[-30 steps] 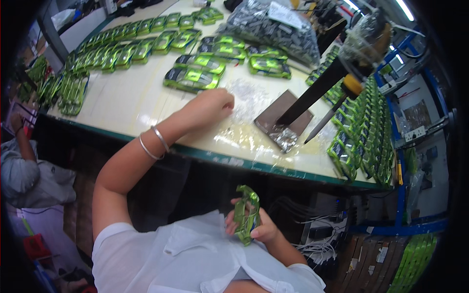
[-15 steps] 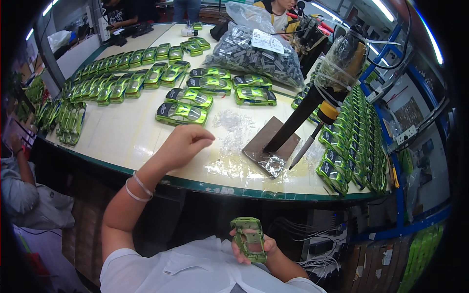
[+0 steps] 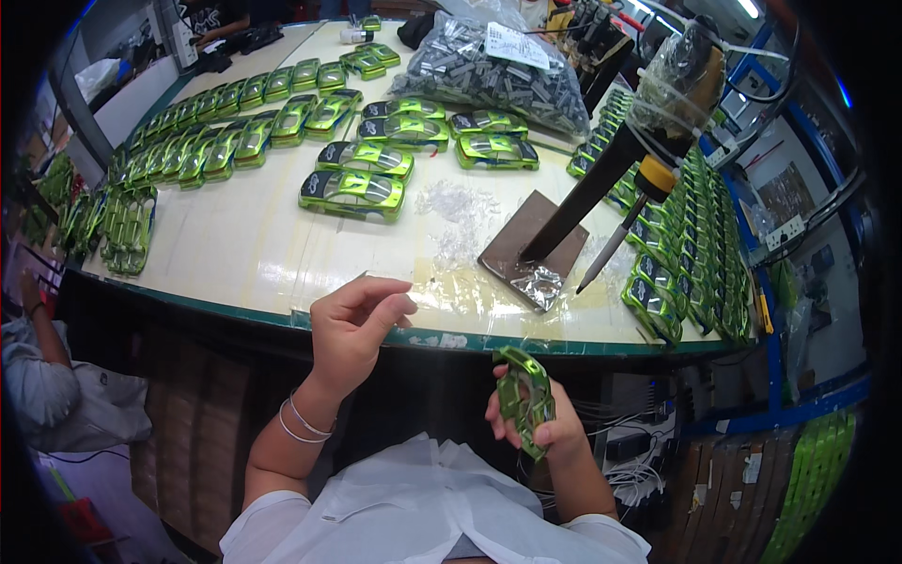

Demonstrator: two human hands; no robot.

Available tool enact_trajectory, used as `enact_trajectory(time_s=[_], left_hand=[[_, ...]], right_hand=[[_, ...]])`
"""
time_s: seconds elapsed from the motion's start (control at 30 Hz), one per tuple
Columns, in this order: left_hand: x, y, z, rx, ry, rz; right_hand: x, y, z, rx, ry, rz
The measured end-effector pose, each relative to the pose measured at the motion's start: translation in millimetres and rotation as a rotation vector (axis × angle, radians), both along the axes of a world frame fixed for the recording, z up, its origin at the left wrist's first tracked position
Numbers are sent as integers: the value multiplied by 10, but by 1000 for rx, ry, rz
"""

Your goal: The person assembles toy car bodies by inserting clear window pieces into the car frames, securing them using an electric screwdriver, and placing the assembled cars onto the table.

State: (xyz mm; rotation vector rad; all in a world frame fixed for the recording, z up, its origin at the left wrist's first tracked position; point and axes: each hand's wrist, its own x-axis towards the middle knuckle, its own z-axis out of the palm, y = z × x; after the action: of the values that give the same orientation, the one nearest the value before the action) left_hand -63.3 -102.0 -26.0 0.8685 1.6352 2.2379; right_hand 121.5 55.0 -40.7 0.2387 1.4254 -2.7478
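One clear plastic bag [image 3: 498, 89], full of small grey pieces [image 3: 443, 70], lies toward the far side of the table [image 3: 244, 254], a white label [image 3: 517, 45] on it. My right hand [image 3: 557, 428] grips a green car shell [image 3: 512, 393] just my side of the table's front edge, fingers round its sides. Half a second ago its hollow underside faced me; now it is tipped more on edge. My left hand [image 3: 349, 329] has drawn back to that front edge, fingers curled, thumb and forefinger narrow; I cannot tell whether they pinch anything. Similar shells [image 3: 252, 141] line the left and right edges, and a dark post [image 3: 584, 202] rises from a brown plate [image 3: 507, 242] near the front. A co-worker's sleeve [image 3: 38, 385] shows at left.
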Motion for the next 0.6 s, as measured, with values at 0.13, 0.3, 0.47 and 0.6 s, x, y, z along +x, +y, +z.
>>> enact_trajectory(time_s=[0.13,0.3,0.47,0.6], left_hand=[[131,26,29,39,-88,-79],[278,20,171,102,-29,-297],[268,138,154,30,327,-269],[330,179,138,-13,403,-274]], right_hand=[[-50,-85,116,483,-55,-294],[-154,-77,232,1093,105,-394],[-182,-89,227,1263,178,-485],[-151,-90,194,1311,223,-522]])
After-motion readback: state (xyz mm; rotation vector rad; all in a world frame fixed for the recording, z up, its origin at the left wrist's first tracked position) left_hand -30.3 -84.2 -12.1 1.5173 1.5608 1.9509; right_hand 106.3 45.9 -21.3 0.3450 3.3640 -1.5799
